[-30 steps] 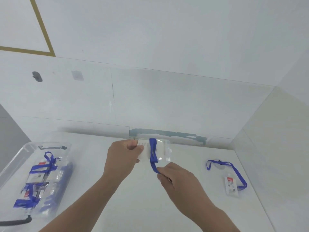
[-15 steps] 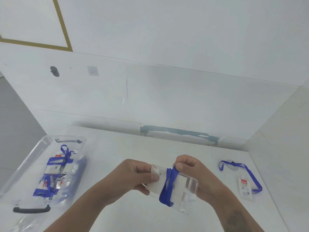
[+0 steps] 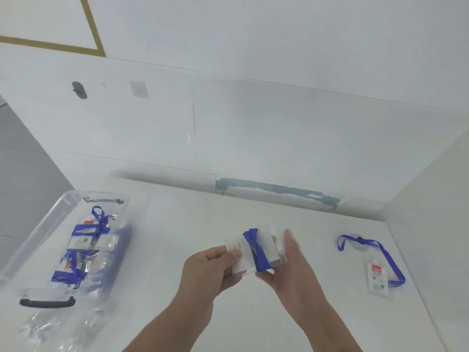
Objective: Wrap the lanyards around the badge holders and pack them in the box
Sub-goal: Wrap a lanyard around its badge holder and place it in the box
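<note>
I hold a clear badge holder (image 3: 239,252) above the white table, with a blue lanyard (image 3: 256,252) wound around its middle. My left hand (image 3: 208,271) pinches its left end between thumb and fingers. My right hand (image 3: 291,270) supports its right end from below, fingers blurred and partly spread. A clear plastic box (image 3: 38,232) stands at the left with several wrapped badge holders (image 3: 83,237) inside. Another badge holder (image 3: 378,276) lies flat at the right, its blue lanyard (image 3: 375,247) loose on the table.
The box's black handle (image 3: 47,303) faces me, and crumpled clear plastic (image 3: 58,329) lies in front of it. White partition walls close the table at the back and right. A small grey disc (image 3: 359,242) lies under the loose lanyard.
The holder has tilted back to nearly level and lifted slightly. My right hand has shifted from gripping the lanyard on top to under the holder's right end, fingers opening.
</note>
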Demonstrator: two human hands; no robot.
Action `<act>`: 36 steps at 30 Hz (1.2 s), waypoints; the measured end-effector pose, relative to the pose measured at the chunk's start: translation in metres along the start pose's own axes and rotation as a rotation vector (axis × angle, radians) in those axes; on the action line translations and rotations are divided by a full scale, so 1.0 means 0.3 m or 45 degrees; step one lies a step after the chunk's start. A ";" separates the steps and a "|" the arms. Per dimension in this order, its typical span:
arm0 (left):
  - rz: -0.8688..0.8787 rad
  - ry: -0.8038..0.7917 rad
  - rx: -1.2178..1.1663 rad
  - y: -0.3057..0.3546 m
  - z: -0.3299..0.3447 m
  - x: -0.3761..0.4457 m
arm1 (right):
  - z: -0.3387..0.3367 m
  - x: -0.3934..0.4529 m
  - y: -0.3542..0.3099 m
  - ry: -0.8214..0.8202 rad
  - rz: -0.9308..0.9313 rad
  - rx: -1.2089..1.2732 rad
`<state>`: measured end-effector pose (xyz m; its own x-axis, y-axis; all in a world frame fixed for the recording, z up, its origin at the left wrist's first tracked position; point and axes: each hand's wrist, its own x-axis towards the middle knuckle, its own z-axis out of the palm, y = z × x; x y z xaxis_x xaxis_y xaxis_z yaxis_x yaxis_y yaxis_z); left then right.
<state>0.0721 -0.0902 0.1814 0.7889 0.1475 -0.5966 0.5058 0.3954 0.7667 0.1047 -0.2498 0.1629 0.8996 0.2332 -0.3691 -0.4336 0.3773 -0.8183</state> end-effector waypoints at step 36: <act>-0.013 -0.488 0.889 0.385 -0.871 0.323 | 0.756 0.237 0.333 0.090 0.043 -0.904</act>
<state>0.1158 0.2066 0.1501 0.7839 -0.2254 -0.5786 0.5155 -0.2831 0.8088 0.1135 0.0076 0.1549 0.8979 0.1672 -0.4073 -0.3446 -0.3090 -0.8864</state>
